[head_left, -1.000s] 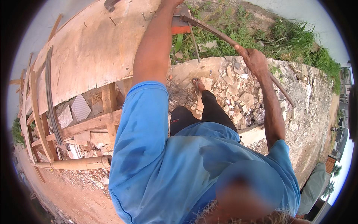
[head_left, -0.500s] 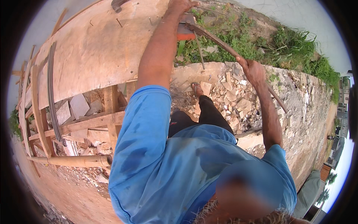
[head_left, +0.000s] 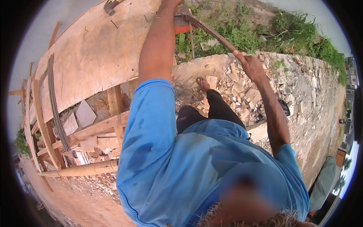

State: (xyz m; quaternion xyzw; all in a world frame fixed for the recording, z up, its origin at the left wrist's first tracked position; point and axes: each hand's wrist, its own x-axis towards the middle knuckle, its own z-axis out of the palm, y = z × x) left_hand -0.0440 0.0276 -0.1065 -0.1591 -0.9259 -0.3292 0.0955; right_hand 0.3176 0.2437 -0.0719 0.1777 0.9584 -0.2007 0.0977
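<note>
My right hand (head_left: 251, 68) is closed around a long rusty metal bar (head_left: 213, 34). The bar slants up and left to a thicker metal head (head_left: 185, 13) at the edge of a wooden board (head_left: 98, 49). Past my right hand, the rest of the bar is hidden. At the top edge, my left hand (head_left: 172, 3) is over the board next to that head; its fingers are mostly cut off. Just below the head is an orange-red piece (head_left: 182, 28), with a thin rod (head_left: 191, 43) hanging down beside it. Several nails or pegs (head_left: 114, 24) stick up from the board.
A hammer (head_left: 110, 6) lies at the board's far edge. A bundle of thin rods (head_left: 54, 102) hangs over the left side, above a timber frame (head_left: 94, 128) and a bamboo pole (head_left: 81, 168). Broken rubble (head_left: 242, 94) covers ground by my feet; weeds (head_left: 291, 32) grow behind.
My right hand has moved slightly up and left with the bar. The bar's lower end, visible past my forearm before, is now out of sight. The whole view has shifted a little.
</note>
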